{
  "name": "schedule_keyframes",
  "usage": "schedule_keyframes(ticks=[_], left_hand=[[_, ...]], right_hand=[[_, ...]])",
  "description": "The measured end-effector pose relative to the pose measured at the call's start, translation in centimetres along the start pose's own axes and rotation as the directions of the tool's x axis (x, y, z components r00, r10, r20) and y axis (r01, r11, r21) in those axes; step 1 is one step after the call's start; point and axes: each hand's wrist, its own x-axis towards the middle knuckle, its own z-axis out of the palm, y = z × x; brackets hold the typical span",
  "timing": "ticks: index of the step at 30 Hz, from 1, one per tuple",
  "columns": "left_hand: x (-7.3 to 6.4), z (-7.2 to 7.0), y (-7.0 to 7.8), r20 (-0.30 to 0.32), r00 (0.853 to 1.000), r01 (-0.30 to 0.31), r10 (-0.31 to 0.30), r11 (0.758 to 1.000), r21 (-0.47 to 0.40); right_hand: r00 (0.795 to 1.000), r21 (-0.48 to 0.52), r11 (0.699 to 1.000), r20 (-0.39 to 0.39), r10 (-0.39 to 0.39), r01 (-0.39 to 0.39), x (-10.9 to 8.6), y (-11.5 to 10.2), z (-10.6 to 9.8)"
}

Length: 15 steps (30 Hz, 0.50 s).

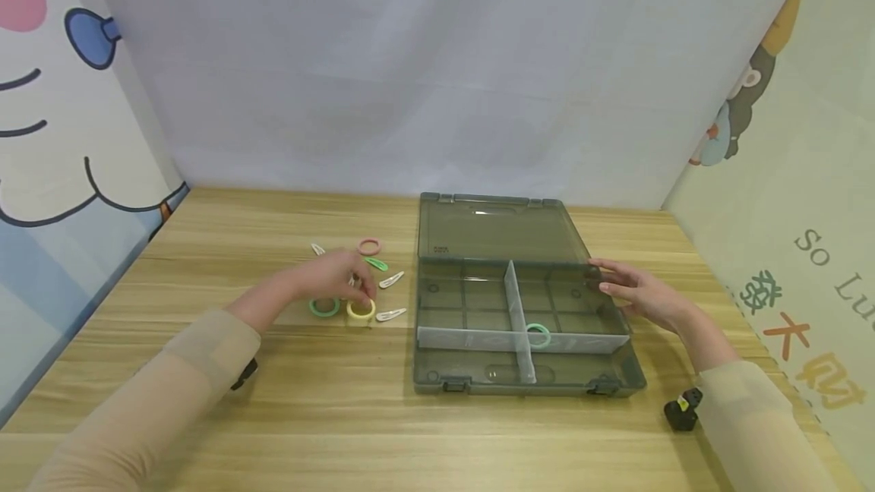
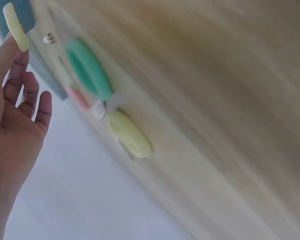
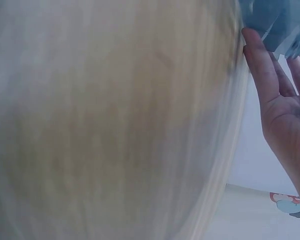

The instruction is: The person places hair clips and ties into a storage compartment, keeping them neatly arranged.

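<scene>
In the head view my left hand (image 1: 335,276) pinches a yellow hair tie (image 1: 361,317) between thumb and fingertips, just over the table. A green hair tie (image 1: 324,315) lies beside it, and a second yellow hair tie (image 2: 130,135) shows in the left wrist view. Around the hand lie a pink hair tie (image 1: 369,253), a green hair clip (image 1: 377,263) and several white clips (image 1: 392,279). My right hand (image 1: 645,297) rests with loosely extended fingers against the right side of a grey translucent box (image 1: 574,387). Inside, a mint hair tie (image 1: 549,336) sits near the dividers' crossing.
The box's lid (image 1: 502,226) lies folded back behind it. White dividers (image 1: 465,339) split the box into compartments. A pale cloth (image 1: 424,82) hangs behind the wooden table (image 1: 328,424), with patterned panels at both sides.
</scene>
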Motion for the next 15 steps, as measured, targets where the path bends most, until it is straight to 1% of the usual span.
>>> schedule_keyframes(ticks=[1,5,8,11,15], left_hand=[[0.1,-0.2,0.2,-0.005,1.000,-0.006,0.006,1.000,0.012],[0.6,-1.0,0.8,-0.009,1.000,0.010,-0.010,0.999,0.040],[0.9,-1.6,1.3,0.001,0.999,0.039,-0.039,0.999,0.034],[1.2,-2.1,1.5,0.015,1.000,0.000,-0.001,1.000,0.027],[1.6,-2.8,2.2,0.033,0.999,-0.035,0.034,0.999,0.027]], right_hand=[[1.000,-0.001,1.000,-0.001,0.000,0.000,0.0,0.0,0.0],[1.000,-0.016,1.000,-0.005,0.000,0.000,-0.1,-0.1,0.0],[1.000,-0.023,1.000,-0.002,0.000,0.000,-0.2,-0.2,0.1],[1.000,-0.016,1.000,0.001,0.000,0.000,-0.2,-0.3,0.1],[1.000,-0.017,1.000,-0.005,0.000,0.000,-0.2,-0.3,0.1]])
